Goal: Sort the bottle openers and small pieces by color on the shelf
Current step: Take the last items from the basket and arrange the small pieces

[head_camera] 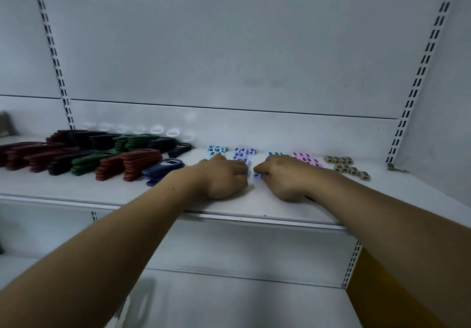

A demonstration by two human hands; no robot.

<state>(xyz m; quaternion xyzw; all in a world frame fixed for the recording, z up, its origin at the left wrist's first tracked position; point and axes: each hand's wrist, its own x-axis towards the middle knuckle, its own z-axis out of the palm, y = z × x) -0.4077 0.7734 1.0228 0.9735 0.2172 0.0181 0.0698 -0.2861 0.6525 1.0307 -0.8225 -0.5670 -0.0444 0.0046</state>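
Stacks of bottle openers, red (139,164), green (86,162), dark and blue (163,167), fill the left of the white shelf (229,206). Small pieces lie in color groups toward the back: light blue (216,149), lilac (242,152), a few more light blue (273,153), pink (307,158) and tan (348,165). My left hand (221,178) rests knuckles-up on the shelf, its fingertips at the front lilac pieces. My right hand (283,177) pinches one lilac piece (257,175) between thumb and forefinger, just right of the left hand.
Slotted uprights (418,72) frame the white back panel. A small metal object (396,169) lies at the shelf's far right. A lower shelf (229,299) sits beneath, and a yellow surface (377,287) shows at lower right.
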